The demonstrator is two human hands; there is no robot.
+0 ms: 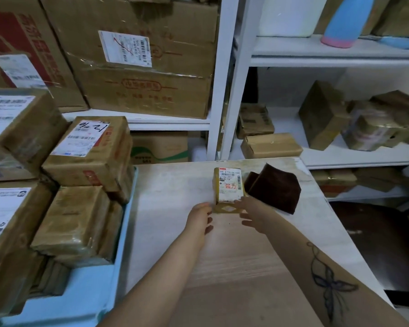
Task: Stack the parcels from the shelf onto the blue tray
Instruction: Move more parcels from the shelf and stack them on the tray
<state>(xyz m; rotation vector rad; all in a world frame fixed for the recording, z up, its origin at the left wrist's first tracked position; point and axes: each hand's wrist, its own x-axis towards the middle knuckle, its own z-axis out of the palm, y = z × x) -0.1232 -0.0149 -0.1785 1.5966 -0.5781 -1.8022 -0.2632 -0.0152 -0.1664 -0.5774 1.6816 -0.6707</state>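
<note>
Handwritten "12-16", upside down, on the shipping label (84, 136) of the taped parcel (99, 167), left. Printed "640 6710 00 039" heads the sticker (230, 185) on the small parcel (226, 208), centre.

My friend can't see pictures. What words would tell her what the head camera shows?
A left hand and right hand reach either side of a small labelled parcel on a pale table. A blue tray at left holds stacked parcels.

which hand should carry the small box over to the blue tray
Probably the left hand: it lies beside the small box on the side facing the blue tray, so it need not cross over. The right hand is on the far side.
</note>
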